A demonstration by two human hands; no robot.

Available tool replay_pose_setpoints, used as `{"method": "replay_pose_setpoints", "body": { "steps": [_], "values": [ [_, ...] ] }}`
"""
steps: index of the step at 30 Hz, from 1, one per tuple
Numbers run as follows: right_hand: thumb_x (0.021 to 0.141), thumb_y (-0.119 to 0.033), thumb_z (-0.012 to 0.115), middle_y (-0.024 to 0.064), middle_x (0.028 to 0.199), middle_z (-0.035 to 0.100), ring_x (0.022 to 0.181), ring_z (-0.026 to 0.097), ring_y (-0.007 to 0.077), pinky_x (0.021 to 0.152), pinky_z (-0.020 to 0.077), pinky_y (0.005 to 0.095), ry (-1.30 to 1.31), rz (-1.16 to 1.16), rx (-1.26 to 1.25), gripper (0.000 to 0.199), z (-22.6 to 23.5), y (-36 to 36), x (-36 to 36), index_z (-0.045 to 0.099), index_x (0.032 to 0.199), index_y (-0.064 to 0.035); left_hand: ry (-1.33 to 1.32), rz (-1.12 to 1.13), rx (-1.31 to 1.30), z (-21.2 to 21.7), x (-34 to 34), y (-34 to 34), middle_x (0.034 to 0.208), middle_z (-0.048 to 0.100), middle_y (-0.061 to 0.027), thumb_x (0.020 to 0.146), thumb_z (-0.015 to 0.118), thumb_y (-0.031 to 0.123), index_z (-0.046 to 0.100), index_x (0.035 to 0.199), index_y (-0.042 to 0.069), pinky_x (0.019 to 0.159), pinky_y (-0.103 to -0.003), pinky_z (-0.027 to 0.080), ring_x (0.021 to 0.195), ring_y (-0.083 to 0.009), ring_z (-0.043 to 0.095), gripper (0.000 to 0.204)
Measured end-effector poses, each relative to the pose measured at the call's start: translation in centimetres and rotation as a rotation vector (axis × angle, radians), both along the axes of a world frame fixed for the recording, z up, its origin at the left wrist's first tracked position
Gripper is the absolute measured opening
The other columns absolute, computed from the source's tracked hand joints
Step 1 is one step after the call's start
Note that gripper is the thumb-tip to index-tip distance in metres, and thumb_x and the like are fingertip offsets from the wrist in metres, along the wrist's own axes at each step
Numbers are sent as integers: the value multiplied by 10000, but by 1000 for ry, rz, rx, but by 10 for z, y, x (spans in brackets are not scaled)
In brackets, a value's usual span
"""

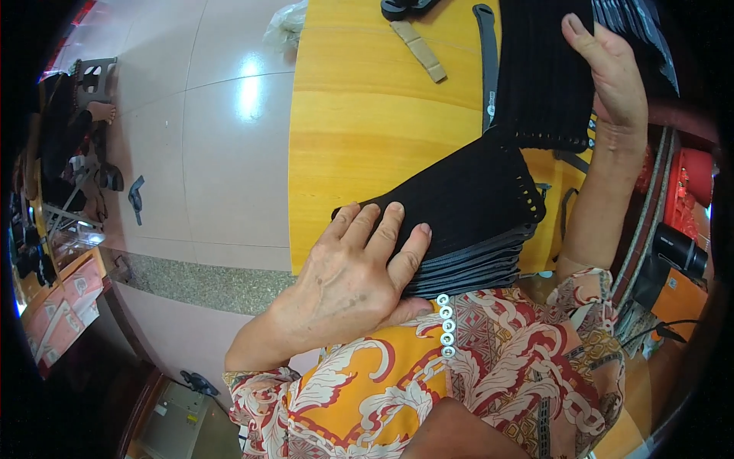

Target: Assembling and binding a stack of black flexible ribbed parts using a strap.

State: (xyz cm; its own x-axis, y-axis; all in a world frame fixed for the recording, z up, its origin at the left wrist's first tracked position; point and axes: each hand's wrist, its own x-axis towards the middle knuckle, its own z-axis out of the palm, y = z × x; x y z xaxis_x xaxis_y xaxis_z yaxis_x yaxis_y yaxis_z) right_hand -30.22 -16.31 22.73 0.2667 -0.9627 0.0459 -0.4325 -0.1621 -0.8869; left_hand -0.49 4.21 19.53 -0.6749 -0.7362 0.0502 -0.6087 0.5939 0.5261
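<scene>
My left hand (359,264) lies with its fingers spread flat on a near stack of black fabric pieces (466,195). Its thumb rests by the near side of the stack, where many dark grey layers show. These pieces have a row of small holes along the right end. At the far right, my right hand (615,80) is at the right edge of a second stack of black ribbed fabric (547,84). The thumb reaches over its top; the other fingers are mostly hidden at the edge. The two stacks meet at a corner.
Both stacks lie on a yellow wooden table (367,122). Toward its back are a grey strap (488,69), a beige strip (418,52) and a black object (405,8). A clear plastic bag (287,27) is beside the table. Right: a black cylinder (679,252), red goods (692,183).
</scene>
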Motion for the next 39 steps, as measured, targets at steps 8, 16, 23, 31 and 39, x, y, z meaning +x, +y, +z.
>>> {"method": "replay_pose_setpoints", "body": {
  "steps": [8, 16, 23, 31, 39],
  "values": [
    [883, -230, 662, -60, 633, 492, 626, 488, 61, 618, 395, 244, 161, -378, -141, 282, -36, 14, -33, 566, 646, -111, 53, -10, 72, -5, 1, 2, 1123, 603, -240, 752, 646, 548, 580, 1159, -9, 911, -471, 463, 1009, -380, 602, 694],
    [960, -196, 505, 81, 671, 600, 565, 537, 123, 512, 397, 261, 693, 3, -569, 231, 7, 37, -4, 633, 1067, -36, 96, 6, 87, -10, 2, 2, 1086, 611, -232, 722, 676, 536, 578, 1140, -38, 846, -440, 495, 973, -375, 599, 717],
    [736, 67, 573, 210, 1003, 588, 911, 600, 370, 751, 502, 371, 730, 695, -455, 399, 32, 78, 84, 530, 1131, 30, 110, -8, 98, -6, 2, 0, 1107, 602, -245, 719, 676, 550, 571, 1160, -45, 811, -417, 514, 976, -377, 601, 748],
    [744, -55, 574, 167, 763, 608, 731, 624, 357, 623, 496, 397, 777, 1034, -321, 144, 13, 87, 131, 504, 859, -5, 130, 24, 154, -7, 5, 2, 1098, 583, -262, 669, 729, 433, 550, 1176, -56, 778, -416, 512, 928, -360, 593, 727],
    [747, -71, 586, 187, 729, 627, 707, 649, 344, 637, 515, 398, 700, 1026, -275, 109, 2, 107, 125, 580, 801, 24, 165, 39, 197, -5, 6, 2, 1026, 578, -233, 658, 754, 407, 531, 1198, -74, 774, -400, 506, 897, -356, 599, 757]
  ]
}}
